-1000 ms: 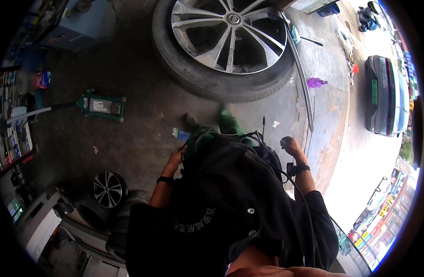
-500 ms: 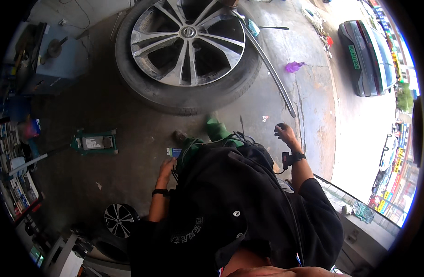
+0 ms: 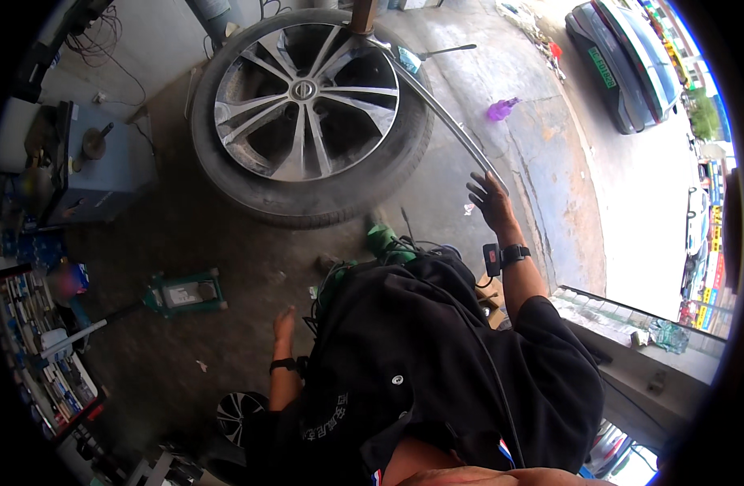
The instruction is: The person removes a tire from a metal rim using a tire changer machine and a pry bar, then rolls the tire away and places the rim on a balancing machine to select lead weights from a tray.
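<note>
Metal bar (image 3: 454, 121) at right hand (image 3: 497, 207)

Bar runs up and left from the right grip, its far end over the right side of the wheel (image 3: 303, 90); long axis slants, near end by the fingers. Right is nearer, left hand (image 3: 284, 326) well apart. Right grip unclenched, fingers spread, contact unclear. Left grip: can't tell. Half a second ago right hand was short of the bar; now it's at the end.

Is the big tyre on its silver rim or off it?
On. The black tyre circles the silver rim, which sits inside it.
</note>
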A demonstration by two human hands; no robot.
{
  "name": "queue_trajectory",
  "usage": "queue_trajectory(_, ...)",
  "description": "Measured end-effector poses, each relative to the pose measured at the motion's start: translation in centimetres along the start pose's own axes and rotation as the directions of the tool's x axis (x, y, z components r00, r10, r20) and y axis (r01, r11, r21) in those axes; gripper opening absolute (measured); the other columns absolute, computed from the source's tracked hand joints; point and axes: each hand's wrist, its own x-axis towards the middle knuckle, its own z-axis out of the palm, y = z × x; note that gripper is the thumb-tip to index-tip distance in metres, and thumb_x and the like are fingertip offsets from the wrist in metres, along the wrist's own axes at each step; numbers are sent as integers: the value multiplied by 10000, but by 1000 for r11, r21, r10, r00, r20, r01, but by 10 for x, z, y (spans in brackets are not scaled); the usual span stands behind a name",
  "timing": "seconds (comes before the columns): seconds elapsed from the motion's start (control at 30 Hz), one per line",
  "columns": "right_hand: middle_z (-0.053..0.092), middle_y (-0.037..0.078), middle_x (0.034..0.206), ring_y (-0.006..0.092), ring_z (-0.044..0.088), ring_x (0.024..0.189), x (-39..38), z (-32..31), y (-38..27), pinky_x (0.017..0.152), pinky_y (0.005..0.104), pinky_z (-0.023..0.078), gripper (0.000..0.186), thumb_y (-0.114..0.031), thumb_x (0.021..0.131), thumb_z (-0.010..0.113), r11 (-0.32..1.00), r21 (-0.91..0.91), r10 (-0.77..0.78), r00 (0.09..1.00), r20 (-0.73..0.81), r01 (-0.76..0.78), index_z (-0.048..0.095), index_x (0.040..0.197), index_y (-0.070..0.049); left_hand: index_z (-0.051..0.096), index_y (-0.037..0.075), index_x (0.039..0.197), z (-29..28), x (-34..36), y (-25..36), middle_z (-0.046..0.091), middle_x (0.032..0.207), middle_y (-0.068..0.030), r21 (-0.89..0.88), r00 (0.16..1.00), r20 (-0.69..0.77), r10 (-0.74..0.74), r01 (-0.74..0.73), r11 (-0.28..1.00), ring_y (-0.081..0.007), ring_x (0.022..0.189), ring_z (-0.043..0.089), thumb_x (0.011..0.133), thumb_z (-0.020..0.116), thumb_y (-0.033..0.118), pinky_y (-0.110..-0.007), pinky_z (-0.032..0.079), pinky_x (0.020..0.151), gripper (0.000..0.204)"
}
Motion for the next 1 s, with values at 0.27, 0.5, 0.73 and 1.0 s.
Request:
queue_trajectory(0.27,583,164,1304,281,615,1155,16,4,-38,1036,445,480,424,-261,1032,479,880,235,-424,906,-10,414,519,1331,36,625,-19,971,7,55,-78,596,915,-132,185,985,-6,172,-168,968,-278,859,548,952,580,463,-411,431,751,484)
queue_trajectory(0.5,628,212,1153,351,648,1066,42,-15,-66,957,412,560,353,-166,1008,521,854,382,-329,935,-131,354,535,1237,103,652,7,908,10,37,-68,591,785,-67,104,975,-72,210,-202,974,-220,744,574,989,525,396,-387,458,653,417)
queue_trajectory(0.73,645,245,1116,391,652,1051,53,-41,-91,950,446,557,329,-143,989,527,865,310,-364,919,-153,395,565,1177,125,637,-26,1034,7,31,-82,643,924,-142,203,956,-61,288,-271,941,-286,835,616,998,517,286,-422,497,711,337)
queue_trajectory(1.0,630,256,1050,382,668,979,47,-21,-174,896,475,601,301,-56,957,557,812,272,-465,854,-233,516,548,1147,177,617,-39,1045,6,8,-69,642,936,-196,548,832,154,533,-521,655,-403,829,603,1005,501,267,-513,469,761,330)
